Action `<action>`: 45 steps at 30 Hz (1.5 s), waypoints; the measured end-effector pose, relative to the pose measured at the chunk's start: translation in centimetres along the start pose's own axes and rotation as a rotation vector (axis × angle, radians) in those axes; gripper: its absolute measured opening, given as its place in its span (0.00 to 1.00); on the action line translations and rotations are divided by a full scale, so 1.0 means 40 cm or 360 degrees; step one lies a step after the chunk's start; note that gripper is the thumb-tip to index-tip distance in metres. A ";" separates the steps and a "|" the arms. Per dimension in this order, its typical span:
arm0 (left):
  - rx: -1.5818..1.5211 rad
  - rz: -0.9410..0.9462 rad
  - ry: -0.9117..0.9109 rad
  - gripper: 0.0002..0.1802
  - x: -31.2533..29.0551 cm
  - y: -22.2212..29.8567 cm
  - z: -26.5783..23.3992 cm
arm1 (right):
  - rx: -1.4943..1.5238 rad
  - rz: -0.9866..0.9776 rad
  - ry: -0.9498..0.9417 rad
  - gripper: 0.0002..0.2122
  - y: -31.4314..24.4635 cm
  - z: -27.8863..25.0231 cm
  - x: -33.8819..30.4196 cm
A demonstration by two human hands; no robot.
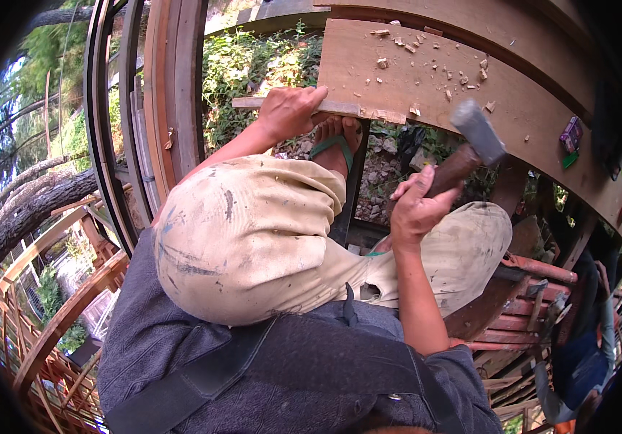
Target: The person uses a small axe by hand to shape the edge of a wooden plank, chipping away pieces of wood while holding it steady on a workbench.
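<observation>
My left hand (293, 112) is closed on a narrow wooden strip (340, 108) that lies along the near edge of a wide plank (383, 87). The strip's other end sticks out to the left of the hand. My right hand (423, 206) grips a hammer (479, 132) by its thick brown handle, with the grey metal head raised over the plank's near edge, right of the strip. One foot (338, 148) in a green flip-flop is just below the strip; whether it presses on it I cannot tell.
Wood chips (463, 76) are scattered over the plank. A small purple packet (571, 135) and a green item (570, 159) lie at its right. Upright wooden posts (173, 87) stand at left. A red slatted chair (521, 311) holding tools is at lower right, near another person (586, 354).
</observation>
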State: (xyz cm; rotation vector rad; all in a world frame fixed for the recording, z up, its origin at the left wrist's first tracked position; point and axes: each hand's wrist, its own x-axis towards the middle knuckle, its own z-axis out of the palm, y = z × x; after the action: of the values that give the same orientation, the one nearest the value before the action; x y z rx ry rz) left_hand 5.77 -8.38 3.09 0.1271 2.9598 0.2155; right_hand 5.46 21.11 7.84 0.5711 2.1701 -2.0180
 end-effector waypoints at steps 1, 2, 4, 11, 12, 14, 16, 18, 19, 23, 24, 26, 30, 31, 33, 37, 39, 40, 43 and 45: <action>0.0005 0.0006 -0.0001 0.24 0.006 0.001 0.005 | -0.0243 0.0226 -0.0319 0.15 0.012 0.017 -0.002; -0.0007 0.0018 0.0005 0.24 0.004 0.004 0.007 | -0.0522 0.0399 -0.0684 0.17 0.021 0.033 -0.006; 0.0004 0.0037 0.0031 0.24 0.000 -0.002 0.000 | -0.0414 0.0462 -0.0696 0.16 -0.018 0.022 0.019; -0.0021 -0.0021 -0.0006 0.24 -0.015 -0.002 -0.008 | 0.0029 -0.0187 -0.0051 0.12 -0.080 -0.012 0.031; -0.0022 -0.0011 -0.0006 0.24 -0.004 0.002 -0.011 | -0.0155 -0.0122 -0.0036 0.11 -0.018 0.001 -0.006; -0.0062 0.0017 0.0043 0.24 0.000 0.001 -0.006 | -0.0454 0.0461 -0.0647 0.11 0.009 0.041 -0.017; -0.0050 0.0050 0.0083 0.23 0.016 -0.008 -0.008 | -0.0393 0.0392 -0.0708 0.16 -0.011 0.035 0.018; -0.0007 0.0054 0.0062 0.22 -0.013 -0.014 -0.002 | -0.0033 0.0285 -0.0578 0.15 -0.087 0.035 0.027; -0.0040 0.0002 -0.0008 0.22 -0.012 -0.011 -0.001 | 0.0066 0.0097 -0.0452 0.13 -0.114 0.030 0.034; -0.0048 -0.0028 -0.0015 0.23 -0.019 -0.009 -0.015 | 0.0201 -0.0224 0.0023 0.14 -0.092 0.013 0.031; -0.0052 -0.0007 -0.0009 0.22 -0.009 -0.006 -0.017 | 0.0066 -0.0158 -0.0001 0.13 -0.022 0.027 0.001; -0.0047 0.0037 0.0019 0.23 0.002 -0.002 -0.006 | -0.0244 0.0542 -0.0662 0.18 0.042 0.054 -0.009; -0.0048 0.0038 0.0044 0.22 -0.014 -0.011 0.004 | -0.0171 0.0285 -0.0636 0.13 -0.052 0.064 0.030; -0.0066 0.0003 0.0019 0.22 -0.020 -0.010 0.002 | -0.0032 0.0188 -0.0518 0.12 -0.095 0.057 0.034; -0.0052 -0.0036 -0.0007 0.22 -0.021 -0.021 -0.006 | 0.0131 -0.0087 -0.0253 0.13 -0.117 0.041 0.035; -0.0060 0.0020 0.0017 0.21 0.002 -0.013 0.006 | -0.0309 0.0138 -0.0301 0.17 0.026 0.046 -0.017; -0.0071 0.0049 0.0057 0.22 -0.006 -0.015 0.009 | -0.0539 0.0351 -0.0634 0.16 0.042 0.061 -0.015; -0.0066 0.0059 0.0087 0.22 -0.002 -0.018 0.010 | -0.0503 0.0351 -0.0684 0.15 0.007 0.066 0.004; -0.0028 -0.0013 -0.0013 0.23 -0.023 -0.019 -0.003 | 0.0039 0.0216 -0.0517 0.12 -0.098 0.055 0.020; -0.0075 -0.0047 -0.0016 0.24 -0.031 -0.033 -0.006 | 0.0221 -0.0047 -0.0218 0.15 -0.126 0.049 0.025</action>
State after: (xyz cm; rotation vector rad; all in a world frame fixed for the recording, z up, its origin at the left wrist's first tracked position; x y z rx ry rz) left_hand 6.85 -9.85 3.31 0.0778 2.9419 0.2795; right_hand 2.41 19.19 12.01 0.4049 1.9846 -2.1672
